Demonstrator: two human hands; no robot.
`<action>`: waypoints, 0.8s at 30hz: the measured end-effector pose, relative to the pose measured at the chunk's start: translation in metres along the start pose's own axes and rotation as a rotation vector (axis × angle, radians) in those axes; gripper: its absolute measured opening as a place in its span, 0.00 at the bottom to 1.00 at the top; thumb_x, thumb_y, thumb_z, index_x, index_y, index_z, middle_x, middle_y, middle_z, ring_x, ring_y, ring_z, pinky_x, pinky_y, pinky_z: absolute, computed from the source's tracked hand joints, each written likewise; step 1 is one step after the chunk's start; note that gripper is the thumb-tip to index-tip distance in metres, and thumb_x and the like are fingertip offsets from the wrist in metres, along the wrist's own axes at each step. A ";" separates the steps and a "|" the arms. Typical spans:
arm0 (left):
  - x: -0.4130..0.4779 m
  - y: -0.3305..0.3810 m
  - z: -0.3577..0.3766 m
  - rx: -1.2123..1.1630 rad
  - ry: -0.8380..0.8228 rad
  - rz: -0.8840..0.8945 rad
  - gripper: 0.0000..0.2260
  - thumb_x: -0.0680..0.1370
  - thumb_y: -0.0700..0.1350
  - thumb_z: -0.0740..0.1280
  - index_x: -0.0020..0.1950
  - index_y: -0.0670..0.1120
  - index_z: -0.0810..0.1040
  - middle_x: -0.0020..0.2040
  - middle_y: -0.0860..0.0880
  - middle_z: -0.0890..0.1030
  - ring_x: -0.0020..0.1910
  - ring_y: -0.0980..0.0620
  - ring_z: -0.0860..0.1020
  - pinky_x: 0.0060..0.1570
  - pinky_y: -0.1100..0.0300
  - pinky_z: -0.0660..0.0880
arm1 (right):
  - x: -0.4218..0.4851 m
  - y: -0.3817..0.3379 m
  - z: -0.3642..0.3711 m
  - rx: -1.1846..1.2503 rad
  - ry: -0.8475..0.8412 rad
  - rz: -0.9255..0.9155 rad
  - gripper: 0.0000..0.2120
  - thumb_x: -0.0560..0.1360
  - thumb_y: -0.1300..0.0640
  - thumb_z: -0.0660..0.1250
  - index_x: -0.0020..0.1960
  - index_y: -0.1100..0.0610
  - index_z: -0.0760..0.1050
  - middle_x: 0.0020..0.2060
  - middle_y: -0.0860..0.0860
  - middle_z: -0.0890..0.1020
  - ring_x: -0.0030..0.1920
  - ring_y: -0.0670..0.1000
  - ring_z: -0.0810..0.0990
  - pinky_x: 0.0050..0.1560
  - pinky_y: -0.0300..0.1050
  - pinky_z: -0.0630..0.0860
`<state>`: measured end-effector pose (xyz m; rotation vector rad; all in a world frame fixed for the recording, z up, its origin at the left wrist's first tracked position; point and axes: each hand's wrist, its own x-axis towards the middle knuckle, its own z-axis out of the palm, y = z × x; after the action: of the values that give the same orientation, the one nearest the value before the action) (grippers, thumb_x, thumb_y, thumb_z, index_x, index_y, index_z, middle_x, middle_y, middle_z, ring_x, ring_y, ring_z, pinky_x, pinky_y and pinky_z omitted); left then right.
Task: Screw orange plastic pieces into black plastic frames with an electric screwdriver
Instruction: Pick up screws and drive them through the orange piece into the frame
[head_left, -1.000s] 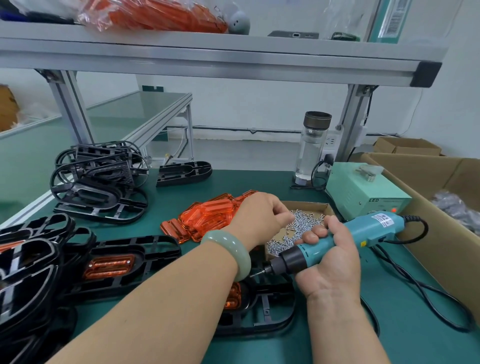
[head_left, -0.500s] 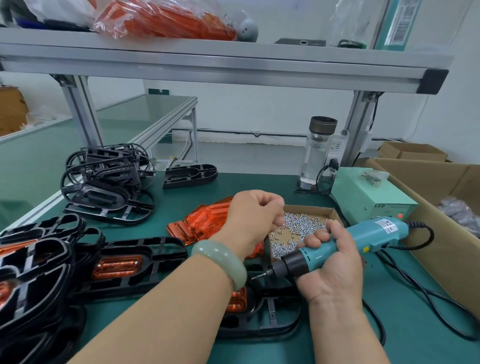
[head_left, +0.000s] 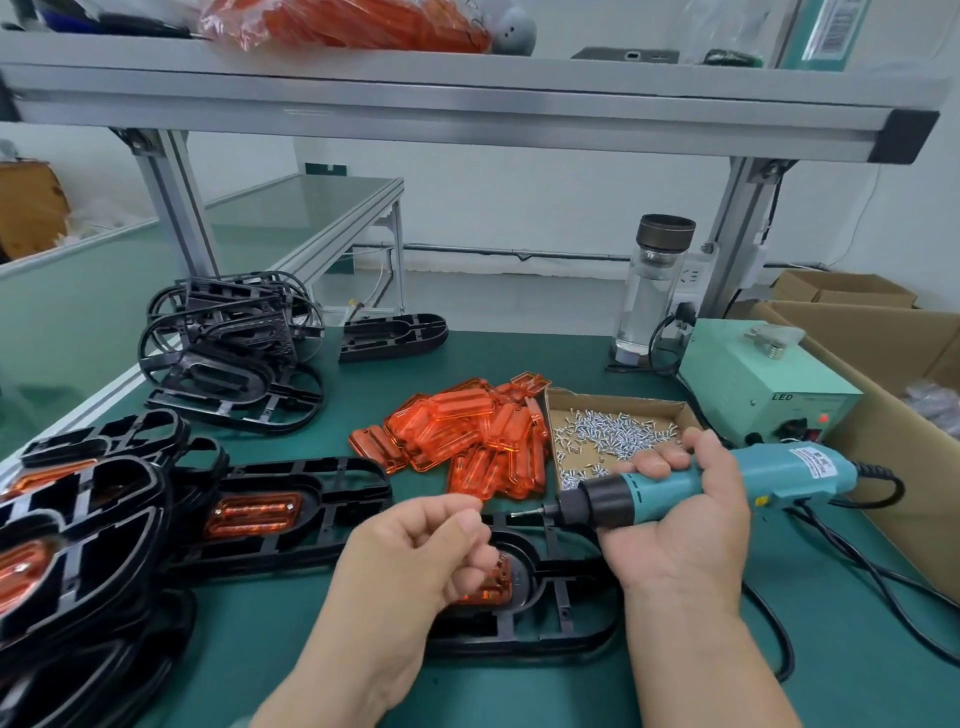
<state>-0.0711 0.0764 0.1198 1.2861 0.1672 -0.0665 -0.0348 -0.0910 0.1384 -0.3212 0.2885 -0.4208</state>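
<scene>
Left hand: fingers curled, thumb tip against forefinger, poised over black frame; blurred, contents of pinch not discernible. Right hand: wrapped round teal electric screwdriver, held nearly level, bit pointing left toward left hand, cable trailing right. Black frame: flat on green table beneath both hands, orange piece seated in oval recess, partly hidden by left fingers. Second frame: just left, orange piece fitted. Stacked frames: near left edge. Loose orange pieces: heaped behind the hands, touching cardboard tray of screws. Bare frames: piled far left. Green power box and clear bottle: rear right.
</scene>
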 end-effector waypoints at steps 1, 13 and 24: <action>-0.001 -0.001 0.002 0.010 -0.010 -0.014 0.07 0.75 0.37 0.68 0.40 0.44 0.84 0.35 0.45 0.83 0.31 0.53 0.80 0.29 0.65 0.75 | -0.001 0.000 0.000 0.000 -0.005 0.000 0.10 0.78 0.55 0.64 0.38 0.51 0.69 0.27 0.43 0.70 0.25 0.43 0.69 0.33 0.37 0.69; -0.004 0.000 0.013 0.044 -0.093 -0.050 0.05 0.77 0.38 0.66 0.45 0.41 0.81 0.34 0.44 0.83 0.30 0.53 0.80 0.28 0.66 0.75 | -0.004 0.005 0.001 0.002 -0.036 0.019 0.09 0.78 0.55 0.64 0.39 0.51 0.70 0.27 0.44 0.71 0.24 0.43 0.69 0.32 0.36 0.72; -0.002 0.001 0.010 0.211 -0.079 0.040 0.11 0.76 0.42 0.68 0.35 0.49 0.84 0.32 0.45 0.83 0.30 0.54 0.80 0.29 0.66 0.74 | -0.007 0.008 0.002 -0.022 -0.079 -0.015 0.08 0.79 0.55 0.63 0.41 0.50 0.70 0.27 0.43 0.70 0.24 0.43 0.69 0.32 0.37 0.72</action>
<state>-0.0721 0.0669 0.1240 1.4942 0.0672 -0.1025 -0.0376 -0.0808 0.1388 -0.3604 0.2139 -0.4192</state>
